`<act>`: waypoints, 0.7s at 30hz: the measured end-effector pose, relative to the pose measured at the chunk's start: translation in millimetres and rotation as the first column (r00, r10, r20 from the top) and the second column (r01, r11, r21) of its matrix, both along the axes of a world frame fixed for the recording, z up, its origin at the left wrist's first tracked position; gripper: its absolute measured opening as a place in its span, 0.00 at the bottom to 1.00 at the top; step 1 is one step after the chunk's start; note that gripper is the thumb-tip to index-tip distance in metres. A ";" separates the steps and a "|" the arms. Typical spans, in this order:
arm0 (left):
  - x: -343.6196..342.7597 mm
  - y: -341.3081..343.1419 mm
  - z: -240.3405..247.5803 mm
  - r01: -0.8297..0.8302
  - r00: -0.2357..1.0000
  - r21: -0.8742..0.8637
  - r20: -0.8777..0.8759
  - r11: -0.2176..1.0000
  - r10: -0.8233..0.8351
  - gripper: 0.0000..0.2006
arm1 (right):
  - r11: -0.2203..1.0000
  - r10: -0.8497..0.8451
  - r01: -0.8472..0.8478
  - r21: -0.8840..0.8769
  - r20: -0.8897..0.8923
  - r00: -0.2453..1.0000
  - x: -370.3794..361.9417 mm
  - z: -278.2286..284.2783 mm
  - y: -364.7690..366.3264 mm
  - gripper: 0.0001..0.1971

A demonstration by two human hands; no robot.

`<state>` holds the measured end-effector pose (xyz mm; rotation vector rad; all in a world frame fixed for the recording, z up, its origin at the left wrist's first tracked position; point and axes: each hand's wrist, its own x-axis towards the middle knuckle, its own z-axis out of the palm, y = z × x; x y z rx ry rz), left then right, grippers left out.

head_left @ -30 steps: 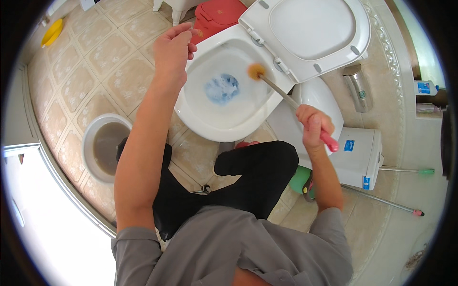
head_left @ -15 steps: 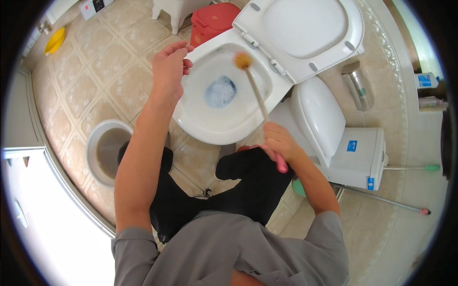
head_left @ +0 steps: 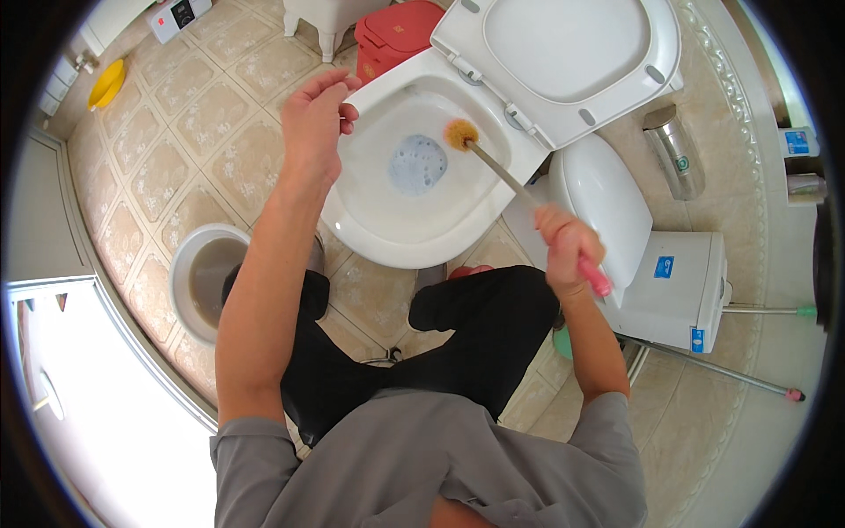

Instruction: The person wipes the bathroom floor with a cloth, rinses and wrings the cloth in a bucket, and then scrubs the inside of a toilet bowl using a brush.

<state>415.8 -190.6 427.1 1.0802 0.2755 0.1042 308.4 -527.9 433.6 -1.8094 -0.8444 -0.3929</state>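
- Right hand (head_left: 570, 246): fingers closed round the pink grip of a long brush (head_left: 502, 172), the grip's end sticking out toward 5 o'clock.
- Left hand (head_left: 315, 123): loosely curled, part open, nothing to be seen in it; it hovers at the bowl's 10 o'clock edge, and I cannot tell whether it touches.
- Clock directions from here run from the middle of the toilet bowl (head_left: 378, 231), 12 at the top.
- The brush head sits by the inner wall at about 1 o'clock; contact is hard to judge.
- The bowl's inside lies open between the 2 hands; its rim is tight against the hinges at 2 o'clock.
- At 6 o'clock, tiled floor (head_left: 374, 290) separates the rim from the black trousers (head_left: 488, 339).
- Materials: smooth white glazed bowl with bubbly, bluish water (head_left: 418, 165); slim metallic-looking shaft; round, fuzzy orange head.
- The raised seat (head_left: 664, 57) is glossy, with an oval outline.
- Red lidded bin (head_left: 396, 40) at 12; shiny cylinder (head_left: 673, 154) at 3; boxy white tank (head_left: 669, 295) at 4.
- White round bucket (head_left: 182, 286) at 8, holding murky grey water.
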 end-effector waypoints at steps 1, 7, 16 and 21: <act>1.4 -2.0 -1.4 0.009 1.000 -0.001 -0.004 1.000 -0.009 0.16 | 0.989 -0.018 0.023 0.144 -0.037 0.999 6.5 4.8 -4.4 0.11; 14.2 -14.1 -15.9 0.029 0.999 -0.007 -0.034 1.000 -0.029 0.14 | 0.856 -0.138 0.237 0.460 -0.238 0.961 83.4 -13.4 18.6 0.19; 3.3 -41.3 -8.5 0.470 0.875 0.227 0.008 0.853 -0.485 0.23 | 0.935 -0.301 0.301 0.185 -0.030 0.953 87.8 -25.0 112.9 0.10; -5.3 -51.8 -24.1 0.689 0.662 -0.173 -0.245 0.704 -0.708 0.37 | 0.979 -0.184 0.190 -0.077 0.081 0.980 71.9 -35.4 140.7 0.09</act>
